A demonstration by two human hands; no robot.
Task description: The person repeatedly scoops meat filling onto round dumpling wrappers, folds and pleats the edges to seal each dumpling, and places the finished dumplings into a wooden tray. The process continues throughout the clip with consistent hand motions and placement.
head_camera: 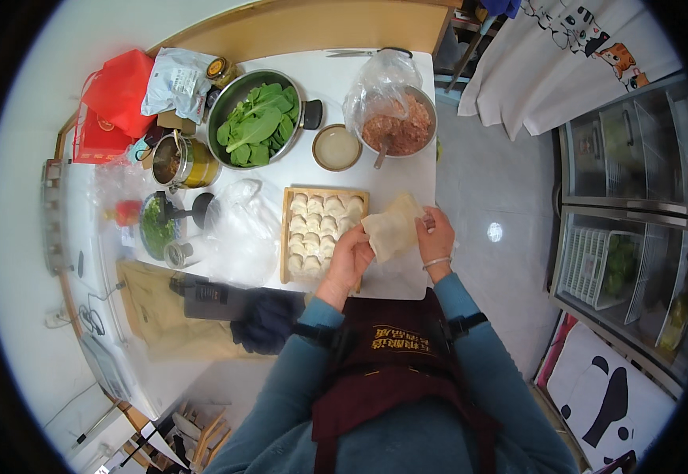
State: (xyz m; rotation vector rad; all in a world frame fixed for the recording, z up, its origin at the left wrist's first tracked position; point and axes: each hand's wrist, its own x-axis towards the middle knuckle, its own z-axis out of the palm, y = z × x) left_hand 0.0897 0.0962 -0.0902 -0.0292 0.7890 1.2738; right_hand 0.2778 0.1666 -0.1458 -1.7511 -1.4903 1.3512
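Observation:
A thin square dough wrapper [392, 232] is stretched between both hands above the table's right front part. My left hand [351, 256] pinches its left edge, beside a wooden tray [286, 237] that holds rows of folded dumplings [314, 222]. My right hand [436, 236], with a bracelet at the wrist, has its fingertips at the wrapper's right edge; some pale dough shows between them. Behind the wrapper stands a metal bowl [434, 127] of ground meat filling [400, 131], with a utensil handle [380, 155] sticking out and a clear plastic bag over its rim.
A small round dish [336, 147] sits left of the bowl. A pot [214, 127] of green leaves, a clear plastic bag [243, 231], a plate of chopped greens [159, 228] and a glass jar [179, 253] stand further left. Scissors [358, 53] lie at the back.

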